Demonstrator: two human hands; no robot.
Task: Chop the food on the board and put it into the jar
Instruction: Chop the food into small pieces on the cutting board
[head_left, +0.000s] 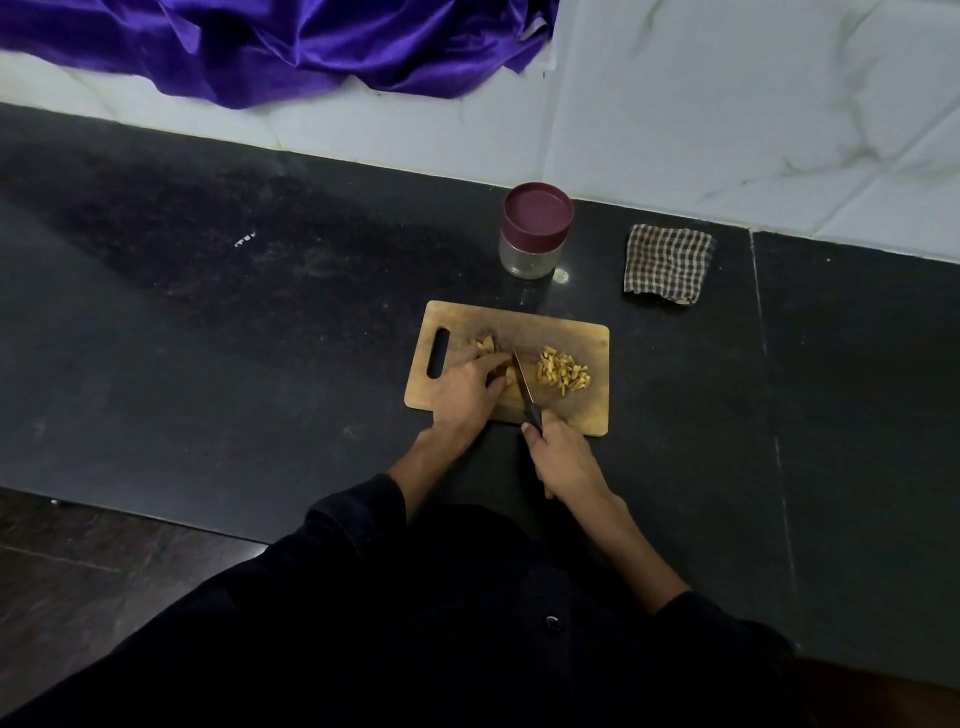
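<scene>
A wooden chopping board with a handle slot lies on the black counter. A heap of chopped yellow pieces sits on its right half. My left hand holds down the uncut yellow food at the board's middle, with more uncut pieces just beyond the fingers. My right hand grips the black handle of a knife, whose blade rests against the food beside my left fingers. A clear glass jar with a maroon lid on it stands behind the board.
A folded checked cloth lies to the right of the jar. Purple satin fabric hangs over the white marble wall at the back left. The black counter ends at a front edge on the left, above a dark floor.
</scene>
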